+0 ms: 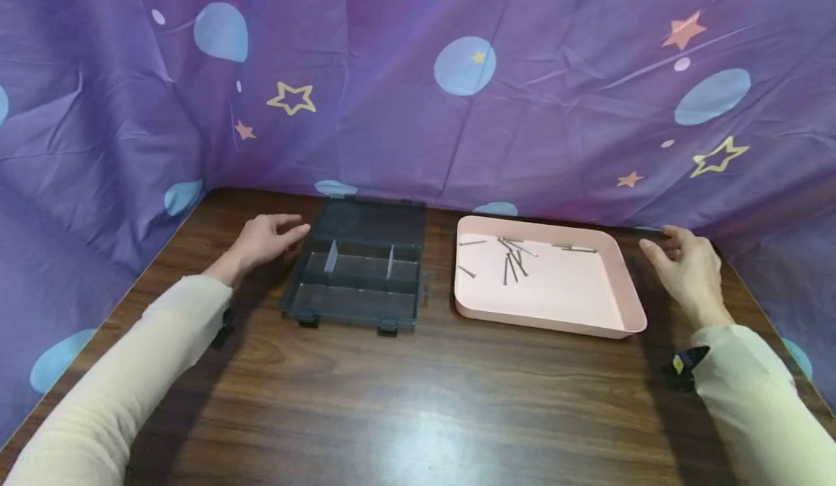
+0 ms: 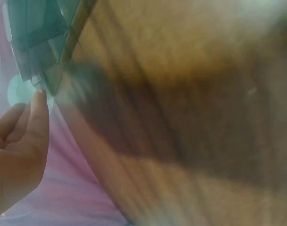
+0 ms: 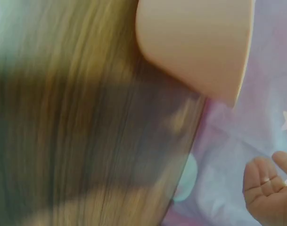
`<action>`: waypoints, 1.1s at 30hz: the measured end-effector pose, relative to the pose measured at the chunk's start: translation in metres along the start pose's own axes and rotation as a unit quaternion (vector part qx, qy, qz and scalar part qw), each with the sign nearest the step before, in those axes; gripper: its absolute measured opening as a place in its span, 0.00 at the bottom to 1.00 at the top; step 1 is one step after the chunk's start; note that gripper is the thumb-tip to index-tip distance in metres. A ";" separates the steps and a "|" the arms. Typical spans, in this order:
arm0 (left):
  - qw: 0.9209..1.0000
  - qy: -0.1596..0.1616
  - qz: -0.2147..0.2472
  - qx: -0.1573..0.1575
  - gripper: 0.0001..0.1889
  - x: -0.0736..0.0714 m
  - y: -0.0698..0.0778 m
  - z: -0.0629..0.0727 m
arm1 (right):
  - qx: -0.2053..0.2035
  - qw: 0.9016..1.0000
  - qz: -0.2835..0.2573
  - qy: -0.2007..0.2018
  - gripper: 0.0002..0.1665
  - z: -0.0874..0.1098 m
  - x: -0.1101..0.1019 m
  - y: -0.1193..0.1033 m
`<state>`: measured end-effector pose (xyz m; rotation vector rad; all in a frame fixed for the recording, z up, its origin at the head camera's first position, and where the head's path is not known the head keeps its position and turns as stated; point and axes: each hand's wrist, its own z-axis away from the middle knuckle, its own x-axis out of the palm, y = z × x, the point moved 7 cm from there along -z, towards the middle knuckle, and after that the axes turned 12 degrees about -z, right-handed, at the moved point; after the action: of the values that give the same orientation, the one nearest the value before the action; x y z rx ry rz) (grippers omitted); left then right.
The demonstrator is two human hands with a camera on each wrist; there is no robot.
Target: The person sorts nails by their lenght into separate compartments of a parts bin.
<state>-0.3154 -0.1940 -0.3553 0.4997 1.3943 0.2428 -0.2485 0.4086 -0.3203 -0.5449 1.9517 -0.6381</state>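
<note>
My left hand (image 1: 264, 239) is just left of a dark translucent compartment box (image 1: 355, 301), thumb toward its edge, holding nothing. The box lies with its lid (image 1: 372, 223) laid back and thin dividers standing inside. To the right, a pink tray (image 1: 542, 322) holds several nails or screws (image 1: 514, 262), most in a loose cluster toward its left side. Beyond the tray's right edge my right hand (image 1: 689, 272) hovers with relaxed fingers and nothing in them. In the left wrist view the thumb tip overlaps the box's corner; the right wrist view has the fingers apart from the tray.
A brown wood-grain table (image 1: 366, 399) carries both containers. Purple cloth (image 1: 392, 109) printed with stars and blue ovals hangs along the back and sides. Small latches (image 1: 387, 326) stick out from the box's front edge.
</note>
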 end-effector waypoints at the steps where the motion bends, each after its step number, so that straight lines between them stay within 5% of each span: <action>1: 1.000 -0.009 0.023 -0.006 0.31 0.003 -0.002 0.002 | -0.007 1.000 -0.009 0.011 0.27 0.001 0.000 -0.003; 9: 0.983 -0.058 0.170 -0.025 0.29 0.025 -0.014 0.020 | 0.055 0.995 -0.087 0.018 0.25 0.005 0.009 -0.006; 14: 0.971 -0.084 0.222 -0.022 0.29 0.034 -0.015 0.029 | 0.107 0.972 -0.209 0.025 0.23 0.006 0.024 0.008; 22: 0.966 -0.087 0.243 -0.031 0.28 0.040 -0.015 0.034 | 0.113 0.966 -0.231 0.001 0.17 0.007 0.035 -0.003; 33: 0.962 -0.063 0.261 -0.046 0.28 0.045 -0.021 0.034 | 0.226 0.923 -0.302 -0.075 0.05 0.008 0.062 0.000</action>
<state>-0.2767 -0.1984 -0.4011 0.7888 1.1018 0.6881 -0.2679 0.3691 -0.3648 -0.8753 1.4070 -1.3504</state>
